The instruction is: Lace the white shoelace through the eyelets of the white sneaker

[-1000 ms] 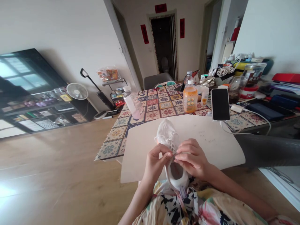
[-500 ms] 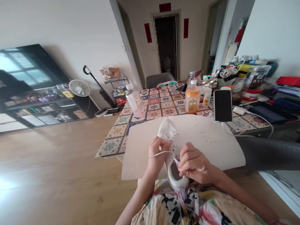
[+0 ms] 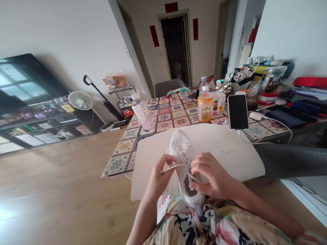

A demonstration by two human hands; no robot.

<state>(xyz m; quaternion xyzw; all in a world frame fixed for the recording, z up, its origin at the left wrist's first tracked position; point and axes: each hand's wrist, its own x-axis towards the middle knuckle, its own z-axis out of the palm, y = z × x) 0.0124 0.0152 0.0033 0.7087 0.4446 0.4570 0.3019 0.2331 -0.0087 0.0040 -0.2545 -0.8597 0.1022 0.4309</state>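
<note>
A white sneaker (image 3: 181,139) points away from me, its heel close to my body and its lacing loosely crossed. My left hand (image 3: 163,173) is on its left side, the fingers closed on a white shoelace (image 3: 176,166) whose loose end trails over the hand. To the right of the shoe opening, my right hand (image 3: 208,175) is curled with thumb and forefinger somewhat apart. Another length of lace runs from the top eyelets in among its fingers, where the grip is partly hidden.
Under the shoe lies a large white sheet (image 3: 153,153) with faint writing. Behind it, the patterned table (image 3: 119,163) bears a pink-tinted bottle (image 3: 143,114), an orange drink bottle (image 3: 205,105) and a phone on a stand (image 3: 238,112). A white cable (image 3: 278,123) and clutter fill the right side.
My left hand has shifted left and down, away from the lacing. The right hand's fingers have spread a little, uncovering more of the eyelets. The view has turned slightly right.
</note>
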